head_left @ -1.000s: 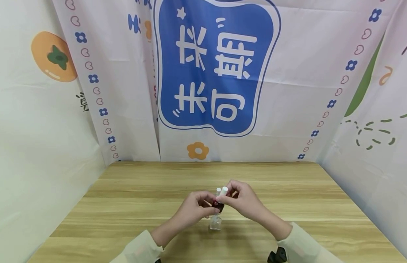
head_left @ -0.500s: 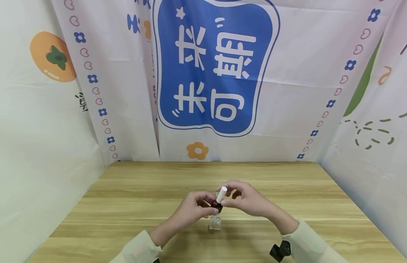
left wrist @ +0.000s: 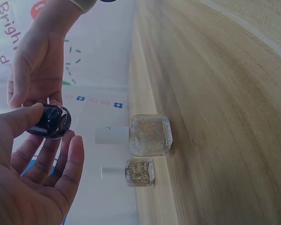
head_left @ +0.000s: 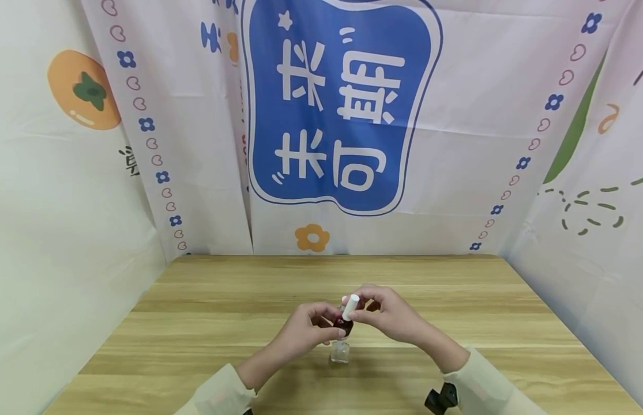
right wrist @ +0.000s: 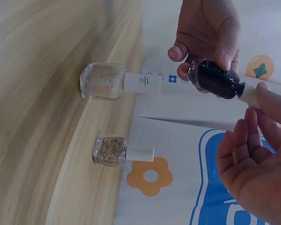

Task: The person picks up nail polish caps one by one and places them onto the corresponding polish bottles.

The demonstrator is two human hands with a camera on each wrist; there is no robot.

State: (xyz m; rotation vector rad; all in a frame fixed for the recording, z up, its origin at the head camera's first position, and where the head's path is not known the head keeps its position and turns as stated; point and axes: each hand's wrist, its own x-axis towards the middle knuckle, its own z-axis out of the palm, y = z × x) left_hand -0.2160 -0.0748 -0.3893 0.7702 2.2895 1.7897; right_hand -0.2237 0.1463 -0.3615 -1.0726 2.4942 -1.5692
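My left hand [head_left: 304,329] holds a bottle of dark nail polish [right wrist: 218,80] above the table, its thumb on one side and fingers on the other. The bottle looks deep red in the head view and nearly black in the wrist views. Its white cap [head_left: 350,308] points up and slightly right. With thumb and fingertips, my right hand [head_left: 388,316] pinches that cap. A short dark neck shows between cap and bottle in the right wrist view. Below the hands stands a clear nail polish bottle [left wrist: 151,135] with colored flecks and a white cap.
A smaller gold-glitter nail polish bottle [right wrist: 111,151] with a white cap stands upright beside the clear one on the wooden table [head_left: 222,323]. Printed cloth [head_left: 466,173] hangs behind the table and along both sides.
My right hand's thumb and fingers shifted on the white cap, loosening half a second ago and closing on it again now. The left hand and the dark bottle stay nearly in place.
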